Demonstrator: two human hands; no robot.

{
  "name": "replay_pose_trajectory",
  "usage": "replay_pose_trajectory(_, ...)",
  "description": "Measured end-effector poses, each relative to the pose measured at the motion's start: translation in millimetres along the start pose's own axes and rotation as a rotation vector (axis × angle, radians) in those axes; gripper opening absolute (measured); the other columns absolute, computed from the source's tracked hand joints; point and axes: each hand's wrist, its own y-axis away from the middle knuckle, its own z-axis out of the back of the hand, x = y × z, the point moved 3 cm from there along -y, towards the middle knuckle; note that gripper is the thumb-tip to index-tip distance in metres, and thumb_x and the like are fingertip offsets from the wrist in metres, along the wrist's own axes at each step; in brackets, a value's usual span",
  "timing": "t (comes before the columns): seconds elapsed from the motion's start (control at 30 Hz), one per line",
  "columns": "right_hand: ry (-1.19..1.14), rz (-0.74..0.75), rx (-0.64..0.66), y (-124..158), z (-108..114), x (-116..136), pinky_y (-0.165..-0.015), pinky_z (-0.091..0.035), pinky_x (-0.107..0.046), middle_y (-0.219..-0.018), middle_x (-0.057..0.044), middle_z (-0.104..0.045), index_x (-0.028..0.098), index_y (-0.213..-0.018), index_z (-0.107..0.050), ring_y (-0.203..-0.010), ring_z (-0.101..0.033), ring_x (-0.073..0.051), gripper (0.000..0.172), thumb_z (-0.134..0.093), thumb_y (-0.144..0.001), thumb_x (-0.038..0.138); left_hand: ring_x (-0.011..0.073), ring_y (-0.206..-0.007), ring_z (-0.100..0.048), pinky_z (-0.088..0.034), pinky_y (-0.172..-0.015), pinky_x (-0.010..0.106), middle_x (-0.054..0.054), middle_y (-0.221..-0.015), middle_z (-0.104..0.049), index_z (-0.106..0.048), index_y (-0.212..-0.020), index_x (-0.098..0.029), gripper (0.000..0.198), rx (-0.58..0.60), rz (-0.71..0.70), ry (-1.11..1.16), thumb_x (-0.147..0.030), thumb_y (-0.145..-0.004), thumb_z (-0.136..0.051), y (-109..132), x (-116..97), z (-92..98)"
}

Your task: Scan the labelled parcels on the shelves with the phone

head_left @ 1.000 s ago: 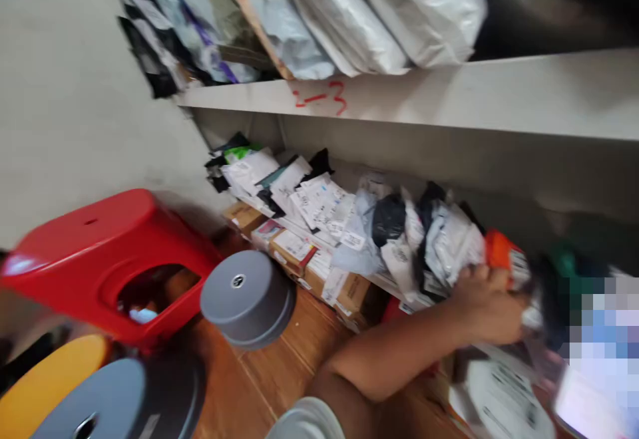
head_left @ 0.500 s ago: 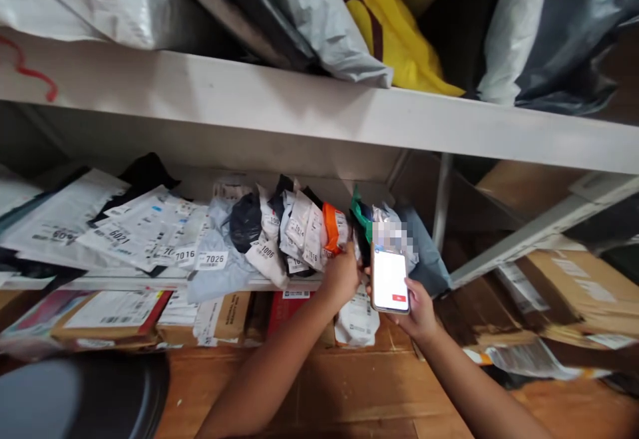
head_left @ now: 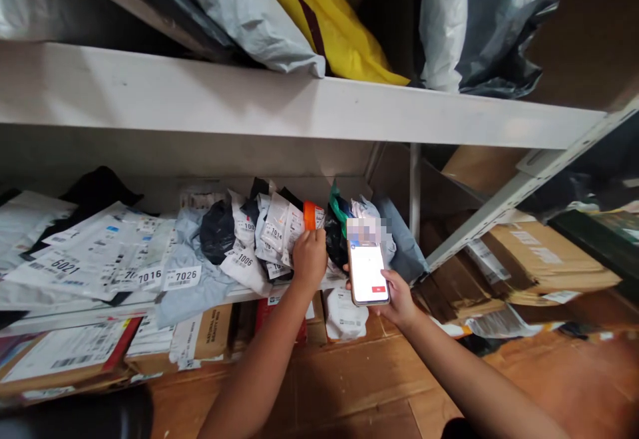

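Observation:
My right hand (head_left: 394, 298) grips a smartphone (head_left: 368, 273) with a mostly white screen and a red button near its bottom. Its thumb lies along the phone's right edge. On the shelf to the left, my left hand (head_left: 310, 256) is closed over the lower part of a small orange parcel bag (head_left: 310, 215), hiding its fingertips. Against that hand lean white labelled packets (head_left: 275, 227), one marked 1014. A packet labelled 1006 (head_left: 244, 263) and a black plastic bag (head_left: 217, 229) lie farther left. Behind the phone stand a green bag (head_left: 337, 206) and a grey-blue mailer (head_left: 402, 239).
Flat white mailers (head_left: 100, 253) and a pale blue one labelled 7026 (head_left: 192, 292) cover the shelf's left part. Cardboard boxes (head_left: 544, 259) are stacked at right, past a metal post (head_left: 529, 179). Overhead, a white shelf beam (head_left: 249, 106) carries large bags, including a yellow one (head_left: 344, 26).
The view has shifted right, so shelf and parcels appear farther left. My left hand has risen over the orange parcel bag, covering its lower part. My right hand still holds the phone.

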Motion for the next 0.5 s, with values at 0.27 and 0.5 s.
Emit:
replay_pose_trajectory(0.27,-0.05,-0.013,0.0,6,-4,9,-0.031,-0.044,-0.021,-0.103,-0.018,-0.077,0.014,-0.11,-0.073,-0.061,-0.069,-0.021,0.054,-0.072,-0.071,0.051,0.0328,-0.103,-0.057,-0.046,-0.087,0.044,0.015,-0.101,-0.063,-0.067,-0.096,-0.013,0.028,0.053,-0.026,-0.035,-0.038,-0.095,-0.054,7,-22,3.8)
replay_pose_trajectory(0.5,-0.002,-0.072,0.102,14,-17,9,-0.032,-0.049,-0.021,-0.124,-0.02,-0.071,0.018,-0.138,-0.052,-0.081,-0.075,-0.029,0.079,-0.075,-0.069,0.052,0.0254,-0.104,-0.057,-0.047,-0.095,0.037,0.014,-0.109,-0.063,-0.068,-0.098,-0.014,0.018,0.11,-0.339,0.302,-0.019,-0.092,-0.052,-7,-13,-14.6)
